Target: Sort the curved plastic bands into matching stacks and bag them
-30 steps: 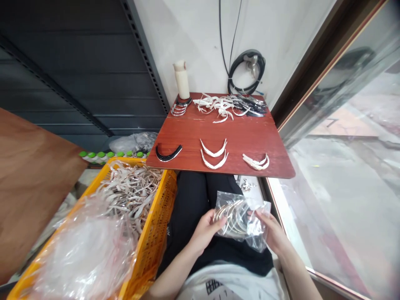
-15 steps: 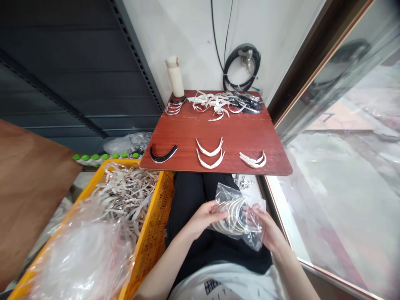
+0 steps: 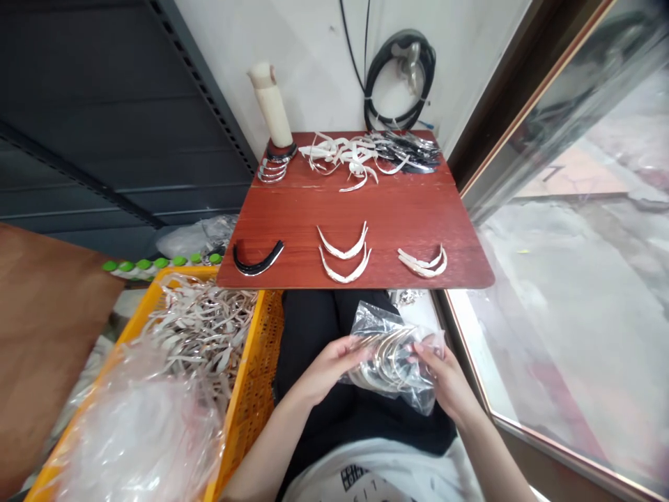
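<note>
A clear plastic bag (image 3: 380,317) with several curved, shiny strips (image 3: 389,359) inside hangs over my lap between both hands. My left hand (image 3: 334,362) grips its left side, thumb on top. At the right end, my right hand (image 3: 442,369) pinches the bag, with the thumb over the film and some fingers hidden. On the red-brown board ahead lie a black curved strip (image 3: 258,263), a pair of white curved strips (image 3: 343,268) in the middle and more white strips (image 3: 424,265) at the right.
Piles of white strips (image 3: 339,155) and black strips (image 3: 410,153) lie along the back of the board (image 3: 293,209), beside a cream bottle (image 3: 272,108). At my left stands a yellow crate (image 3: 251,362) with loose strips and plastic bags (image 3: 141,432). A glass panel (image 3: 564,335) borders my right.
The camera view has shifted slightly. My right thumb has moved left onto the bag's film, nearer the strips; both hands still hold the bag over my lap.
</note>
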A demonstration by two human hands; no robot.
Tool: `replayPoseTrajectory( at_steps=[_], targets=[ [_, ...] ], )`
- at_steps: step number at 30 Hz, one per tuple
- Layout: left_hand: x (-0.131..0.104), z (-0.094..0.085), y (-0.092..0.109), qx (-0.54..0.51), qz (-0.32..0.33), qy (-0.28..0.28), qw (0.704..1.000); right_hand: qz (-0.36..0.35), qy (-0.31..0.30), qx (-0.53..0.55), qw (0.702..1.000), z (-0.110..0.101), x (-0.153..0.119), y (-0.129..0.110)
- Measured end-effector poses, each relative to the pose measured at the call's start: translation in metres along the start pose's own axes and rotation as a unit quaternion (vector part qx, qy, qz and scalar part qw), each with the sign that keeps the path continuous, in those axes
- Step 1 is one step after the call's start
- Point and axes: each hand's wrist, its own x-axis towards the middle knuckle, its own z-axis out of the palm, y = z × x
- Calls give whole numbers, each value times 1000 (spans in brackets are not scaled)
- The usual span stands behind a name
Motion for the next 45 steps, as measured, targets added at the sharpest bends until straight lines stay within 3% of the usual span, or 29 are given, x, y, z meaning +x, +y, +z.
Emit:
replayPoseTrajectory(
  at_steps=[5, 17, 26, 30, 37, 45],
  targets=[
    [-12, -12, 2, 45, -6, -23, 999, 22, 7, 6, 1000, 0, 4, 3],
    [-2, -14, -4, 116, 20, 41, 992, 27, 41, 30, 998, 4, 7, 7],
    [-2, -8, -6, 284, 59, 119, 949, 12, 48, 11, 999, 8, 7, 7],
    [1, -4, -6, 269, 61, 141, 951, 8, 47, 6, 999, 7, 5, 7],
    [3, -5, -4, 167, 24, 40, 985, 11, 53, 19, 998, 6, 4, 7],
    [6, 0, -12, 161, 32, 80, 983, 0, 55, 17, 998, 8, 3, 6]
  ],
)
